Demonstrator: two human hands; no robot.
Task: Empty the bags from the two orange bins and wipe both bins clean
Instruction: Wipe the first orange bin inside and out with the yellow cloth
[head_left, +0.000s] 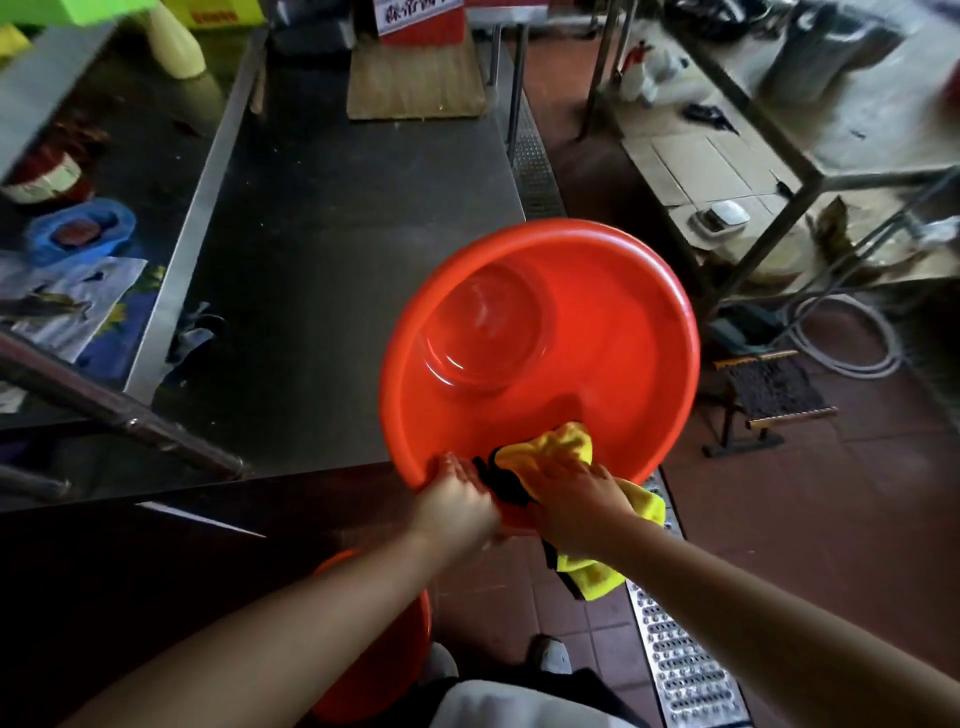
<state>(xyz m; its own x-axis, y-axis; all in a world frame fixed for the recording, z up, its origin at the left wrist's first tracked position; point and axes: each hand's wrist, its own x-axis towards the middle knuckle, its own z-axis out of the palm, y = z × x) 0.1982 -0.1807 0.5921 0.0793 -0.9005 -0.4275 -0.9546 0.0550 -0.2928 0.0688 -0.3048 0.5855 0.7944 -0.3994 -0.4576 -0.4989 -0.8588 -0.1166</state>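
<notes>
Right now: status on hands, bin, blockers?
Left hand grips orange bin rim. Right hand presses yellow cloth on inner wall. Bin empty. No visible blockers.

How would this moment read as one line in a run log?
step: wiping bin | left hand: grips bin rim | right hand: presses cloth on inner wall | bin: tilted, no bag | second bin: on floor
</notes>
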